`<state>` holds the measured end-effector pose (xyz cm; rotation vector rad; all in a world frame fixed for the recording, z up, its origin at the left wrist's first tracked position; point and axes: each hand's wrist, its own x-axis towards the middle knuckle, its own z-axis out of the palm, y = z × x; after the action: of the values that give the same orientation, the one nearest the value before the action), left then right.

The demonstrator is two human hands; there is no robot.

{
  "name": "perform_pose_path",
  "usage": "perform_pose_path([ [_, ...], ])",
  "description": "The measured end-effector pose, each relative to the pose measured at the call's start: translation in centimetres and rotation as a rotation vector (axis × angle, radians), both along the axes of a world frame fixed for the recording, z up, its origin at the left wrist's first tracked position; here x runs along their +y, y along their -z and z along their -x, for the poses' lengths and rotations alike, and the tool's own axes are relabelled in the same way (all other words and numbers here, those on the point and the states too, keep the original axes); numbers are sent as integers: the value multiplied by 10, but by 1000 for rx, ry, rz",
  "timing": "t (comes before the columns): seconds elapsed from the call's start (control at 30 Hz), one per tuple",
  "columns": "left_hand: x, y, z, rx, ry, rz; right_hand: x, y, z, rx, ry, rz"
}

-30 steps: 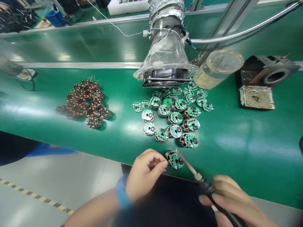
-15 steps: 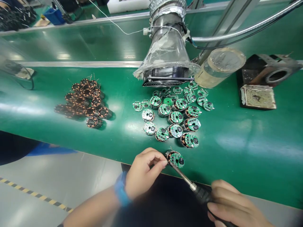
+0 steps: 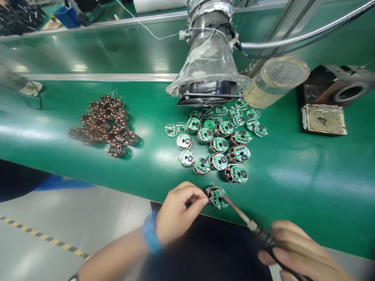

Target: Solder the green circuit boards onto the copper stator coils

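Note:
My right hand [image 3: 301,249] is closed around the dark handle of a soldering iron [image 3: 240,210]. The iron's tip is over the right side of a round green circuit board [image 3: 218,201], which sits on a copper-wound motor stator [image 3: 209,191] at the table's front edge. My left hand [image 3: 181,210] has thumb and forefinger pinched together at the stator's left side. What lies between those fingertips is too small to make out. Behind them stand several stators topped with boards [image 3: 219,161], and loose circuit boards [image 3: 259,130] lie further back.
A cluster of bare copper-wound stators [image 3: 113,121] stands on the left of the green table [image 3: 293,187]. A fume extractor hood [image 3: 209,74] hangs over the back. At right are a cloudy plastic jar [image 3: 272,86] and a soldering iron stand [image 3: 325,117].
The soldering iron's tip has moved right, from the board's left edge to its right side, and my right hand has shifted right with it. My left hand stays pinched at the stator.

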<state>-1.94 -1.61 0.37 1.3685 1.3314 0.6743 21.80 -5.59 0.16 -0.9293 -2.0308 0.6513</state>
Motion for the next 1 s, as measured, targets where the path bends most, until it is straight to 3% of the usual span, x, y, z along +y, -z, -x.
perform_pose_path([
  [0.17,-8,0,-7,-40,-39,19,14,4,29,-126,125,-97],
  [0.33,-13,0,-10,-27,-119,49,15,17,44,-96,203,-117],
  [0.43,-5,-1,-12,8,-188,-52,16,21,45,-85,226,-111],
  [0.63,7,5,-24,-30,-144,-320,16,23,46,-38,262,-94],
  [0.73,11,8,-17,57,4,-560,17,22,47,-44,278,-74],
  [0.83,14,6,0,209,338,-738,17,22,48,-43,284,-57],
  [0.9,14,2,9,289,472,-686,17,23,49,-37,275,-53],
  [1.0,10,-3,13,278,477,-565,17,23,47,-33,262,-35],
])
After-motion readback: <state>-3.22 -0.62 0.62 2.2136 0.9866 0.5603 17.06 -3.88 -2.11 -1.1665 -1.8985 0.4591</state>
